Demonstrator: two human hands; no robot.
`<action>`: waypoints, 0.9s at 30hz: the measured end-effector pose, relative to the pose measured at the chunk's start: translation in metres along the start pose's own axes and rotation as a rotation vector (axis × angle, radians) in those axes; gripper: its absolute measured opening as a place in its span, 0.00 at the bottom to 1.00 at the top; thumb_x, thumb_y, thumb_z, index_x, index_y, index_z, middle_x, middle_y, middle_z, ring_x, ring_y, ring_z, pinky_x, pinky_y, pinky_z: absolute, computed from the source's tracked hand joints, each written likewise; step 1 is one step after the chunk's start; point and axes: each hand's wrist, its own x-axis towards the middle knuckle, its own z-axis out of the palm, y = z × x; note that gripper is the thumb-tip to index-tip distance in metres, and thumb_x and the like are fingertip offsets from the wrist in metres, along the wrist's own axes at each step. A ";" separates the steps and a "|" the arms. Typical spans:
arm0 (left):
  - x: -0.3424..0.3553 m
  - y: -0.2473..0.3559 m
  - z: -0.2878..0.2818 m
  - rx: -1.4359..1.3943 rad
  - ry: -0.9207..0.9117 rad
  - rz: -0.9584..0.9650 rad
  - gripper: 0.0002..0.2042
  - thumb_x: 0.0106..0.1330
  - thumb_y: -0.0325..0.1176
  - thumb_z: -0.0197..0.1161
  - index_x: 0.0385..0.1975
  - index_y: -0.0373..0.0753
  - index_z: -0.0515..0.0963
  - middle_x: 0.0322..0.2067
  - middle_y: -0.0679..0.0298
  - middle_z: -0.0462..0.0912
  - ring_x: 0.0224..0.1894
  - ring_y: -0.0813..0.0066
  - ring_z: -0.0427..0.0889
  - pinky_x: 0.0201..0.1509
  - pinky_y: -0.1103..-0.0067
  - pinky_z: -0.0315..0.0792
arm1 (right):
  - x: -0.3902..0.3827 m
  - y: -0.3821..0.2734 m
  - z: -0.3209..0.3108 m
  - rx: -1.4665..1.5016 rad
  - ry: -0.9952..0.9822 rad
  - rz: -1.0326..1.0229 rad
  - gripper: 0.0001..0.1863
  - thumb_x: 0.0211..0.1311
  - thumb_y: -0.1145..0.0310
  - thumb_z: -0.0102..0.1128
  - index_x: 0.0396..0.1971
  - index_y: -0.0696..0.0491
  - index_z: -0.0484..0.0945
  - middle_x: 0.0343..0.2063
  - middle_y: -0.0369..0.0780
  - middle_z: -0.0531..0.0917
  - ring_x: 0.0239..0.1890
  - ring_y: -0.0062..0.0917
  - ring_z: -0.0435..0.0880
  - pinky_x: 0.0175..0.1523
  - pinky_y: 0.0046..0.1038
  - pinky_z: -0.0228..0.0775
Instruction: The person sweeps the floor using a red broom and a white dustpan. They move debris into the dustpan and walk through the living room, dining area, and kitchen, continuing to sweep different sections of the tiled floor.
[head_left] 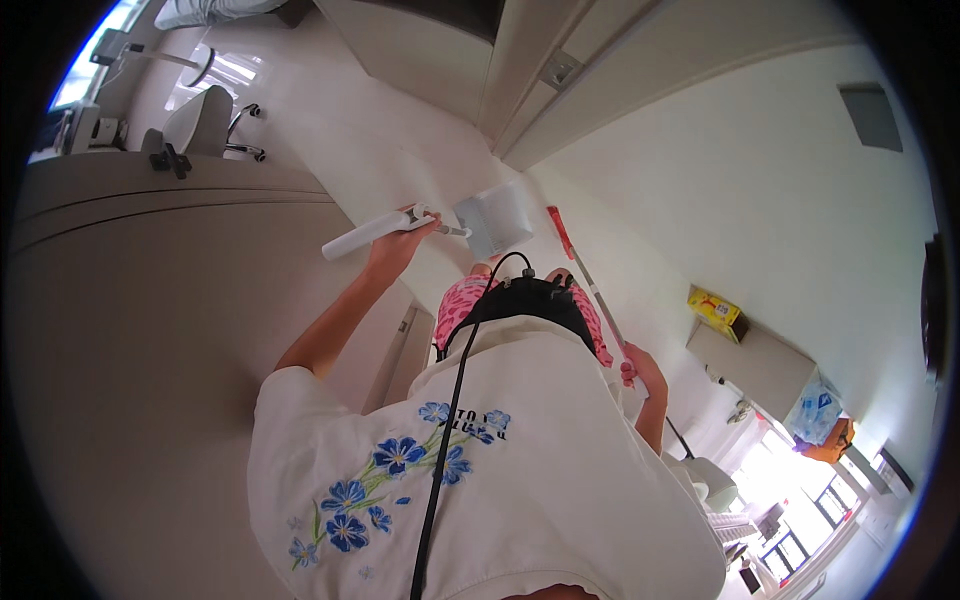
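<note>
My left hand (400,248) is closed round the white handle of a long-handled dustpan (497,218), whose pale, see-through pan is low down by the floor in front of my feet. My right hand (645,372), out to my right, grips the upper end of a pale broom shaft. That broom (600,296) slants down and away to a red head beside the foot of the wall. A gap separates the red head from the pan. Whether any dirt lies in the pan is too faint to tell.
A large beige door (150,350) fills the left side, close to my left arm. Ahead stands a door frame (510,130). Beyond the door is a white wheeled chair (205,125). To the right, a yellow box (716,312) and a blue plastic bag (815,410) sit on a cabinet (752,360).
</note>
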 end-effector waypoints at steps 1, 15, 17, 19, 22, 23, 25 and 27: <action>0.003 -0.002 -0.003 0.012 -0.004 0.013 0.09 0.60 0.30 0.66 0.37 0.32 0.79 0.31 0.64 0.83 0.37 0.78 0.80 0.45 0.82 0.72 | -0.002 -0.013 -0.002 -0.009 0.007 0.002 0.10 0.64 0.55 0.51 0.38 0.45 0.69 0.16 0.30 0.64 0.13 0.12 0.59 0.17 0.17 0.55; 0.021 -0.025 -0.051 0.001 0.110 0.085 0.11 0.60 0.34 0.67 0.37 0.36 0.80 0.30 0.62 0.83 0.33 0.74 0.79 0.42 0.80 0.70 | -0.022 -0.117 0.053 -0.155 -0.222 0.004 0.08 0.67 0.57 0.48 0.37 0.44 0.71 0.16 0.30 0.67 0.11 0.10 0.59 0.16 0.17 0.53; 0.024 -0.028 -0.064 0.062 0.209 0.120 0.11 0.60 0.35 0.66 0.37 0.36 0.80 0.29 0.63 0.83 0.32 0.75 0.78 0.41 0.80 0.70 | -0.022 -0.134 0.065 -0.236 -0.289 -0.054 0.09 0.68 0.55 0.47 0.36 0.44 0.70 0.16 0.29 0.67 0.11 0.10 0.59 0.16 0.17 0.53; 0.013 -0.029 -0.070 0.073 0.267 0.106 0.11 0.60 0.36 0.66 0.37 0.36 0.80 0.28 0.63 0.83 0.32 0.76 0.77 0.39 0.80 0.70 | -0.021 -0.145 0.075 -0.263 -0.317 -0.049 0.10 0.68 0.55 0.47 0.36 0.44 0.70 0.16 0.29 0.68 0.11 0.09 0.60 0.15 0.16 0.52; 0.014 -0.003 -0.064 0.059 0.296 0.085 0.12 0.60 0.36 0.66 0.37 0.34 0.80 0.30 0.64 0.83 0.34 0.77 0.78 0.40 0.79 0.71 | -0.005 -0.179 0.084 -0.265 -0.270 -0.039 0.09 0.68 0.55 0.46 0.35 0.44 0.69 0.16 0.29 0.68 0.11 0.09 0.60 0.15 0.16 0.52; 0.017 0.000 -0.062 0.073 0.320 0.088 0.12 0.60 0.35 0.66 0.37 0.34 0.80 0.31 0.63 0.84 0.36 0.77 0.79 0.42 0.80 0.71 | -0.001 -0.196 0.090 -0.309 -0.236 -0.059 0.09 0.68 0.56 0.47 0.36 0.44 0.69 0.16 0.29 0.67 0.11 0.09 0.60 0.15 0.16 0.52; 0.013 0.000 -0.069 0.079 0.280 0.071 0.12 0.61 0.36 0.66 0.37 0.33 0.80 0.33 0.63 0.85 0.36 0.76 0.80 0.43 0.79 0.71 | -0.014 -0.219 0.112 -0.358 -0.193 -0.043 0.08 0.67 0.56 0.48 0.37 0.44 0.69 0.16 0.29 0.67 0.11 0.09 0.58 0.15 0.16 0.52; 0.012 0.013 -0.066 0.040 0.317 0.021 0.12 0.61 0.36 0.66 0.37 0.33 0.80 0.32 0.62 0.84 0.36 0.77 0.81 0.42 0.79 0.72 | -0.015 -0.235 0.126 -0.415 -0.195 -0.074 0.09 0.68 0.56 0.48 0.39 0.44 0.70 0.16 0.29 0.66 0.11 0.09 0.59 0.15 0.16 0.52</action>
